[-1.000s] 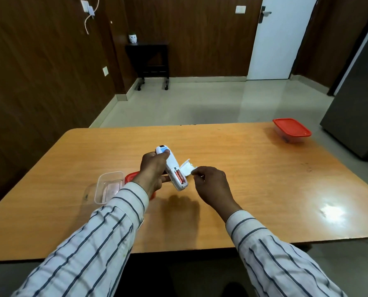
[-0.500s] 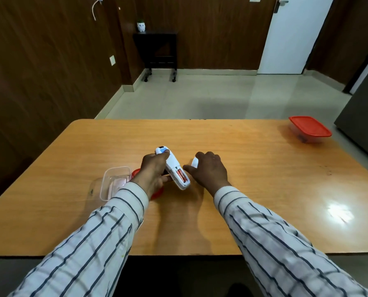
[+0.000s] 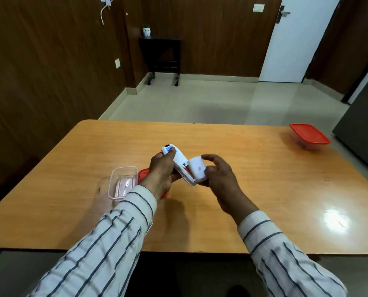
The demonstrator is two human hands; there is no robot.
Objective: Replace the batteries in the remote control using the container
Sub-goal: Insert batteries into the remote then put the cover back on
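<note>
My left hand (image 3: 160, 172) grips a white remote control (image 3: 180, 160), back side up, tilted above the wooden table (image 3: 254, 174). A red battery (image 3: 184, 167) shows in its open compartment. My right hand (image 3: 218, 175) holds the white battery cover (image 3: 197, 169) against the remote's lower end, partly over the compartment. Just left of my left hand stands a clear open plastic container (image 3: 123, 182), and its red lid (image 3: 142, 174) lies beside it, mostly hidden by my wrist.
A second clear container with a red lid (image 3: 309, 136) stands near the table's far right corner. A dark cabinet (image 3: 363, 133) stands right of the table. Tiled floor, a small black side table (image 3: 160, 54) and a white door lie beyond.
My right hand had gone down to the table beside the remote; now it is raised again, holding the white cover against the remote's lower end. My left hand kept the remote.
</note>
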